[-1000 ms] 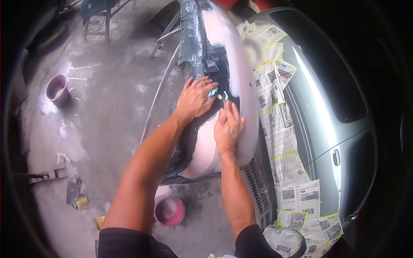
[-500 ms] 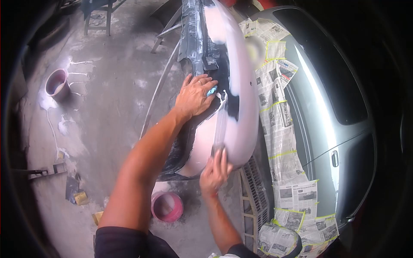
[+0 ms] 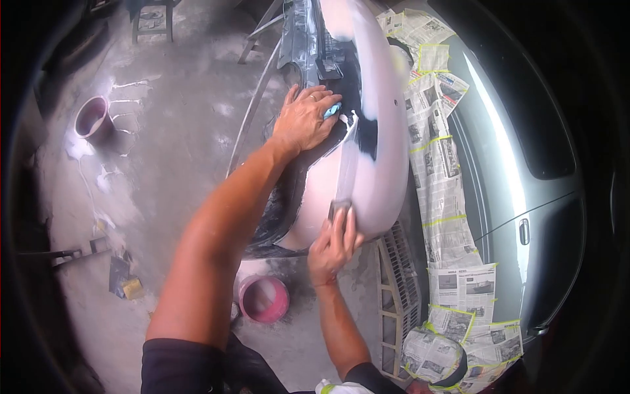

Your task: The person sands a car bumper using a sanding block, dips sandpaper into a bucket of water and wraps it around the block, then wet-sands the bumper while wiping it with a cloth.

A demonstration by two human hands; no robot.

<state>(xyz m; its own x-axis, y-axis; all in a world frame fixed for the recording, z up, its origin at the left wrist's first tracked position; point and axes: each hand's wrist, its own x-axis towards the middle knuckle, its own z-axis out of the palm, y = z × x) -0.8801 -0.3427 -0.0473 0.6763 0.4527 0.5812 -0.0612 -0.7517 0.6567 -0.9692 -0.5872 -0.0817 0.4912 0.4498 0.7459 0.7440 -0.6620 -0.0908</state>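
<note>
A car bumper (image 3: 384, 157), pale pink with bare black patches, lies lengthwise before me. My left hand (image 3: 305, 119) rests on its inner edge, a small light-blue piece (image 3: 333, 110) pinched between thumb and fingers; its kind is unclear. White wet smears (image 3: 350, 122) show just right of that hand. Nearer to me, my right hand (image 3: 336, 244) presses a dark grey piece of sandpaper (image 3: 340, 206) flat against the pink surface, at the lower end of a greyish strip. The fingers are stretched over it and slightly blurred.
A pink bucket (image 3: 264, 299) stands on the floor below the bumper, another (image 3: 94, 119) at left amid white spills. To the right is a silver car (image 3: 505, 190) edged with taped newspaper (image 3: 438, 164). A slatted grille (image 3: 397, 276) leans between. A yellow block (image 3: 132, 289) lies at lower left.
The whole view has shifted, so the bumper and both hands appear higher and farther right. Against the bumper, both hands are in nearly the same places. The sandpaper shows more clearly.
</note>
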